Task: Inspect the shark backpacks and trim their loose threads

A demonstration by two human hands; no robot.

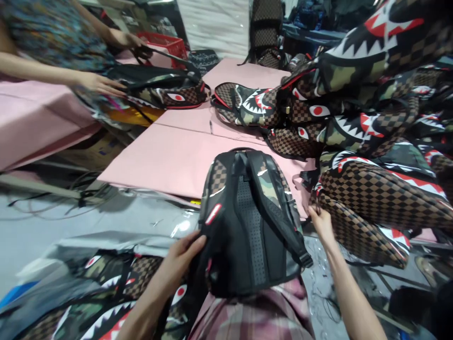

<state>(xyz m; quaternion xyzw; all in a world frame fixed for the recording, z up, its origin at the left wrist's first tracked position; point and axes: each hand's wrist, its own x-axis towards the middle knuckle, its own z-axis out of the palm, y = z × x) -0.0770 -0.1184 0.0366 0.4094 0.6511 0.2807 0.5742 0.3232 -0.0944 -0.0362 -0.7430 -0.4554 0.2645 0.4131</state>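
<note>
A black backpack (pixel 253 226) with checkered and camouflage sides lies back side up at the near edge of the pink table (pixel 170 156), partly over my lap. My left hand (pixel 186 252) grips the left side of this backpack, thumb on top. Out to the right, my right hand (pixel 320 219) is closed at the edge of a checkered backpack (pixel 361 231) in the pile; what its fingers pinch is too small to make out. One loose shoulder strap of the black backpack hangs at its lower right.
Shark-mouth backpacks (pixel 354 127) are piled high on the right. Across the table at left, a person (pixel 56 42) handles another backpack (pixel 177 94). More bags (pixel 113 278) lie in plastic at lower left. A red crate (pixel 168 45) stands behind.
</note>
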